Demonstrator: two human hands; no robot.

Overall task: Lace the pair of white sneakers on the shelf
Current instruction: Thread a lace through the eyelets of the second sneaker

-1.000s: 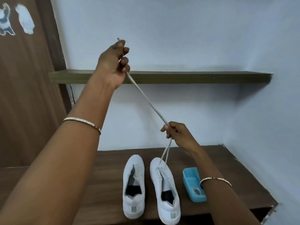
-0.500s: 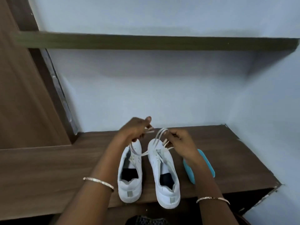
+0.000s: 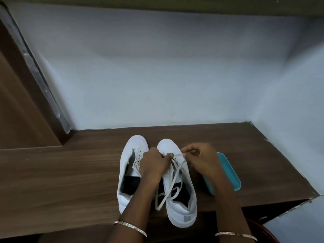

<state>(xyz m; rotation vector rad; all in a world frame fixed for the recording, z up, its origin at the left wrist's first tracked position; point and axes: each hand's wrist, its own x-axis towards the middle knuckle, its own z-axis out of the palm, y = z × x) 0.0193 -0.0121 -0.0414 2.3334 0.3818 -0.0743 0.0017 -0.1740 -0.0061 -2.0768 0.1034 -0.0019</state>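
Note:
Two white sneakers stand side by side on the brown wooden shelf [image 3: 70, 176], toes toward the wall. The left sneaker [image 3: 128, 165] has no lace in its eyelets. Over the right sneaker [image 3: 182, 204] a white lace [image 3: 172, 183] loops loosely down past the opening. My left hand [image 3: 154, 163] rests over the gap between the shoes and pinches the lace near the front eyelets. My right hand [image 3: 201, 158] pinches the other end of the lace above the toe area.
A turquoise plastic tray [image 3: 229, 174] lies just right of the right sneaker, partly behind my right wrist. A white wall rises behind and to the right. A brown door panel [image 3: 19, 106] stands at left. An upper shelf edge [image 3: 157, 4] runs overhead.
My left hand came down from high above, where it held the lace taut, to the right sneaker. The lace is now slack and looped. The view tilted downward.

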